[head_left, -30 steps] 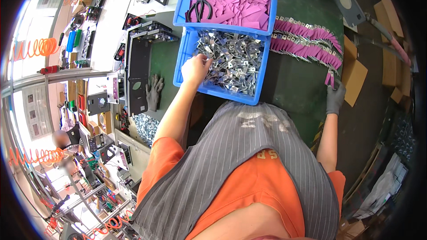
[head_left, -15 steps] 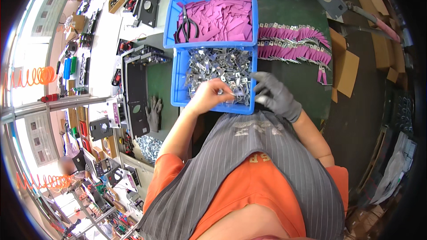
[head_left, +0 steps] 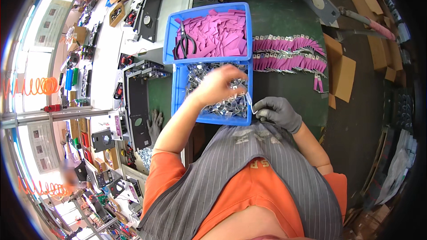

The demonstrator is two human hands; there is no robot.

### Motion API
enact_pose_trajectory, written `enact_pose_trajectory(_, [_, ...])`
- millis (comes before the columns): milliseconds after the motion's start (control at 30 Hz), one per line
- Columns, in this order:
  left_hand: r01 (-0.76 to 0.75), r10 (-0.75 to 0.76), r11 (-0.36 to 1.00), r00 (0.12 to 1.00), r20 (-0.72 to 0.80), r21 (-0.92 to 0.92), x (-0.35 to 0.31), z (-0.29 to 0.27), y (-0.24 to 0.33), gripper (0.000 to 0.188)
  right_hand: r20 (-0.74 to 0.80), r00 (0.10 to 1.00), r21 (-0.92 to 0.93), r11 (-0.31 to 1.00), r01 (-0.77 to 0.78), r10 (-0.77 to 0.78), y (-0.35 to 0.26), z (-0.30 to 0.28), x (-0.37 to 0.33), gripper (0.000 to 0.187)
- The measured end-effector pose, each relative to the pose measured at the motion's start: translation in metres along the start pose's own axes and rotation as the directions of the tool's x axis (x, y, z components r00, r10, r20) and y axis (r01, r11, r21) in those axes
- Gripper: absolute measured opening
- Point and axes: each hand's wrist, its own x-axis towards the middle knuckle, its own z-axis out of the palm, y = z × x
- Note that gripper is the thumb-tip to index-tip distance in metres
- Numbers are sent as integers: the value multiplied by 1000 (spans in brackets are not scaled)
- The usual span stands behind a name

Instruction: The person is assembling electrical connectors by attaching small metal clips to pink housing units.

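My left hand [head_left: 221, 85], bare and slightly blurred, is over the lower blue bin [head_left: 177, 90], which holds a heap of small shiny metal brackets [head_left: 229, 107]. Its thumb and fingers are curved and apart, with no piece visible between them. My right hand [head_left: 280, 113], in a grey glove, is just right of the bin's near corner. Its fingertips pinch a small metal bracket [head_left: 250, 102] by its lower end. The bracket stands tilted at the bin's right wall, close to my left fingertips.
An upper blue bin [head_left: 167, 44] holds pink strips [head_left: 222, 31] and black-handled scissors [head_left: 185, 46]. Two rows of brackets with pink strips [head_left: 289, 62] lie on the green table [head_left: 289, 15]. A grey glove [head_left: 155, 126] rests at left. Cardboard [head_left: 342, 73] stands at right.
My left hand has lifted away from the near part of the bin and its fingers have spread. My right hand has closed on a bracket. The whole view has shifted slightly.
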Motion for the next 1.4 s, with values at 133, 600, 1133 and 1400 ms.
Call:
enact_pose_trajectory(133, [334, -244, 870, 931, -271, 362, 44, -43, -51, 17, -41, 983, 276, 948, -161, 179, 13, 6, -4, 26])
enact_pose_trajectory(600, [417, -275, 783, 898, -343, 462, 75, -48, -125, 18, -75, 977, 246, 953, -176, 200, 48, 22, -4, 25])
enact_pose_trajectory(1133, [389, -555, 698, 825, -110, -601, -22, 31, -23, 10, -341, 937, 254, 967, 21, 69, -13, 2, -13, 26])
enact_pose_trajectory(1400, [344, -427, 864, 887, -173, -368, -33, 55, 0, 14, -300, 935, 47, 976, 213, -189, -61, 2, -24, 23])
